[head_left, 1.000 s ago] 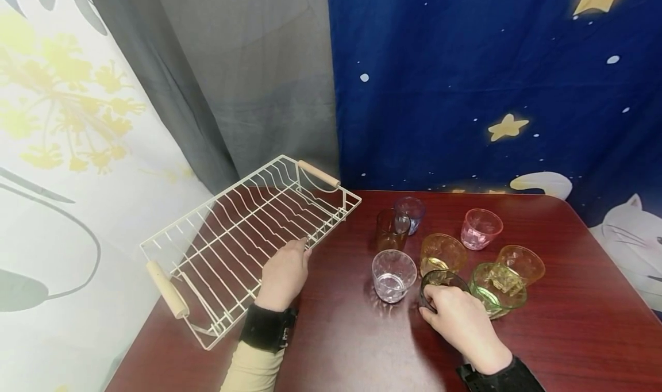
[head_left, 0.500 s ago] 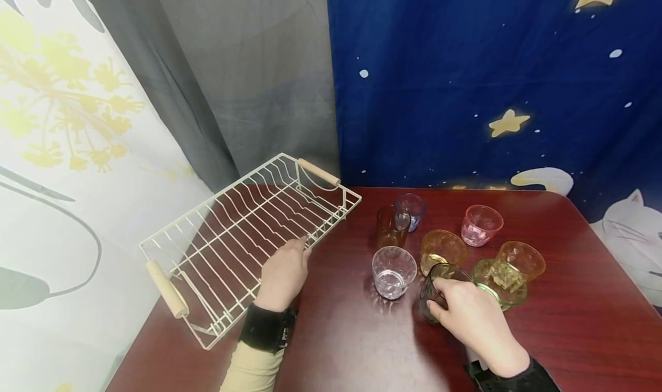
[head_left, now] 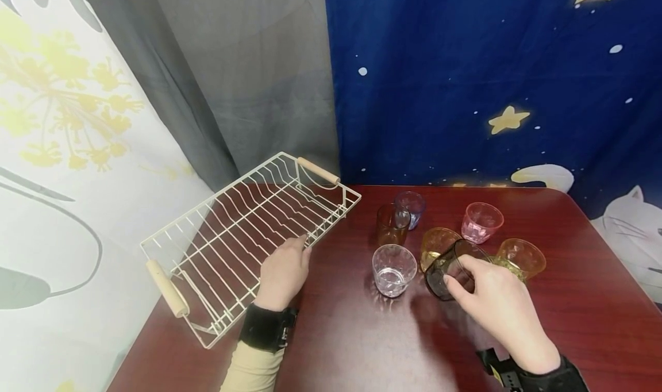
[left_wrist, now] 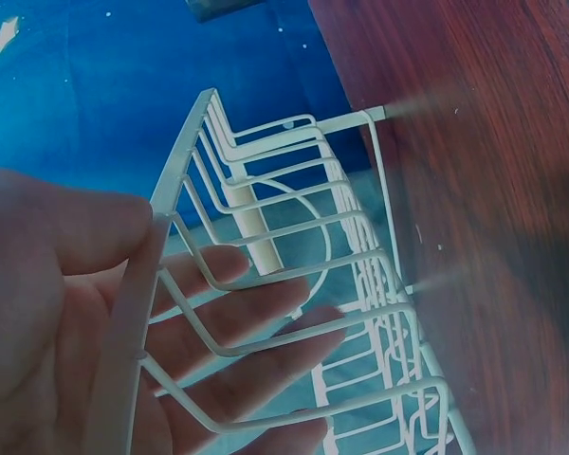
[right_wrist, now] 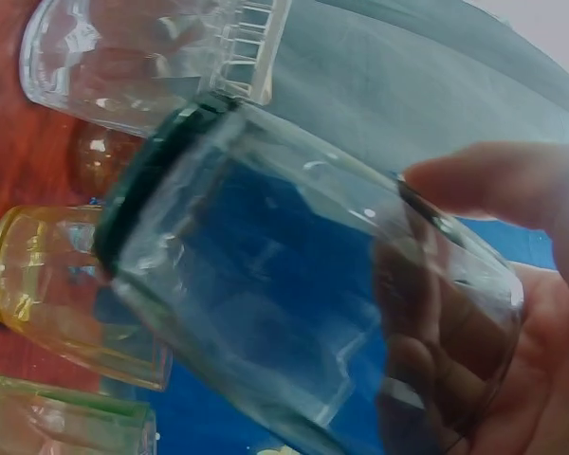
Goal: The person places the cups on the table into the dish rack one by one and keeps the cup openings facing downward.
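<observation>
Thumb and fingers of the right hand (head_left: 496, 306) pinch a smoky glass (head_left: 439, 274) near its rim, presumably because the thin edge is easy to grasp; the see-through wall makes it hard to tell which digits sit inside. The glass leans, base toward the clear cup (head_left: 394, 271) and mouth toward the palm, and seems raised off the counter (head_left: 351, 329). The left hand (head_left: 283, 268) grips the near long rail of a white wire rack (head_left: 248, 215), thumb over the flat bar and fingertips below among the wires, likely to steady it. Past the glass stand a yellow cup (head_left: 434, 241), a brown tumbler (head_left: 388, 228) with a blue cup (head_left: 414, 209) just behind, a pink cup (head_left: 481, 222) and an amber cup (head_left: 524, 255). A green cup (right_wrist: 62, 417) shows at the right wrist. Those cups stand mouth up, probably for stability, gathered well within the right hand's reach.
</observation>
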The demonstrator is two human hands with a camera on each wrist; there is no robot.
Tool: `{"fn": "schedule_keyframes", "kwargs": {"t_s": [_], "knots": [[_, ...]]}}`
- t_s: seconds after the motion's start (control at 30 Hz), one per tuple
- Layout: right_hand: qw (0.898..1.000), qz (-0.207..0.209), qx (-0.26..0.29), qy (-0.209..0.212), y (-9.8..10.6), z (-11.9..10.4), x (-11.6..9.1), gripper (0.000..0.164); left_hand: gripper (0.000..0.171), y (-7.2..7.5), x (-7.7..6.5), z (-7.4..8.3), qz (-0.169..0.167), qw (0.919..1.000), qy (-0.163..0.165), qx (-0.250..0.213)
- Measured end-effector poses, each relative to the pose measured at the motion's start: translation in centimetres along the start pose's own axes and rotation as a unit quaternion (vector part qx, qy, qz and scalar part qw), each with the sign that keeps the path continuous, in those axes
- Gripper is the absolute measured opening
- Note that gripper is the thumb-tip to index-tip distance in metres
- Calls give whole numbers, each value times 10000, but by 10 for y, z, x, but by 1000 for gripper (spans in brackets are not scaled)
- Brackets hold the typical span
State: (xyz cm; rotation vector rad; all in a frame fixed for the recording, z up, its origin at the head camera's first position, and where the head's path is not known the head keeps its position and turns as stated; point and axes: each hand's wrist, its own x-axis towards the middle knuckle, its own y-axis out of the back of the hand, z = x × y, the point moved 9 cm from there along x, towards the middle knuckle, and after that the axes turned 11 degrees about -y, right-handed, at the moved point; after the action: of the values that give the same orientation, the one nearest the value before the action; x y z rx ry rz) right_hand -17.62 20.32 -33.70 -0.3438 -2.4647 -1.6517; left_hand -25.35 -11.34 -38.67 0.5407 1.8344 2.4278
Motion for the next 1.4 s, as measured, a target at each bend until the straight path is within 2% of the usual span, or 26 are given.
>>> {"fn": "schedule_keyframes", "kwargs": {"t_s": [0.17,0.3,0.5,0.7,0.83,0.97,1.03,1.2,1.4], "knots": [[9961,751,383,256,11,-6,4,17,38,4,1,0,174,9998,-52,70],[9902,920,1040,171,9,-6,7,13,38,7,0,5,334,9989,-280,161],[9761,1121,1859,40,1,-10,7,12,39,11,-3,18,406,9971,-608,207],[9580,987,2666,-362,-11,-12,9,8,42,19,-3,37,711,9914,-1088,-114],[9415,724,3206,-746,-21,-13,9,6,47,16,-2,48,623,9859,-1337,-793],[9141,535,3891,-1005,-29,-15,8,3,54,10,-2,59,461,9739,-1493,-1648],[8959,449,4275,-1118,-33,-17,7,5,57,8,-3,66,439,9656,-1632,-1977],[8533,155,5019,-1406,-46,-20,5,3,65,-1,-6,85,267,9470,-1927,-2556],[8089,-99,5677,-1527,-59,-27,1,8,78,-15,-7,95,-6,9296,-1851,-3188]]}}
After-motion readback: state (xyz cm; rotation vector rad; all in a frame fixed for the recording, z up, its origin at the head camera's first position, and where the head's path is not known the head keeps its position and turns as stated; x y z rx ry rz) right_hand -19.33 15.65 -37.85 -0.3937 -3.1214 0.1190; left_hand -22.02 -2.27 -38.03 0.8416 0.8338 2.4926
